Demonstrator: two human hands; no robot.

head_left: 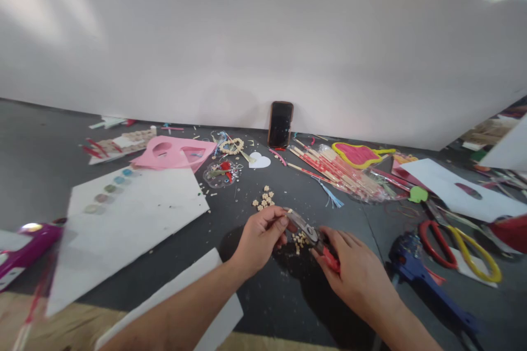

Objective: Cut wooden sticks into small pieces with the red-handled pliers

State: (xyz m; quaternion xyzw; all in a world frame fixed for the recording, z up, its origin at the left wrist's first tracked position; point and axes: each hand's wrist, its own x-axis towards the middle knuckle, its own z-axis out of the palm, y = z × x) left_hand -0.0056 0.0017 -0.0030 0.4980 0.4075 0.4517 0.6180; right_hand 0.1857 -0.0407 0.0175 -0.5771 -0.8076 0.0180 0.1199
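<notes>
My right hand (349,263) grips the red handles of a pair of pliers-like cutters (307,227), jaws pointing up and left. At their tip, my left hand (263,233) is pinched closed around something small; a pale bit shows between the fingers and the jaws, too small to name. Below the cutters lies a scatter of small pale cut pieces (300,240), partly hidden by the tool. Just beyond my left hand sits a cluster of small flower-shaped wooden pieces (264,197) on the dark table.
A phone (280,125) leans on the white panel (255,49) at the back. Right are a blue glue gun (432,285), red-and-yellow scissors (473,258) and patterned sticks (317,164). Left lie a white board (135,225), pink sheet (175,154) and purple tool (31,249).
</notes>
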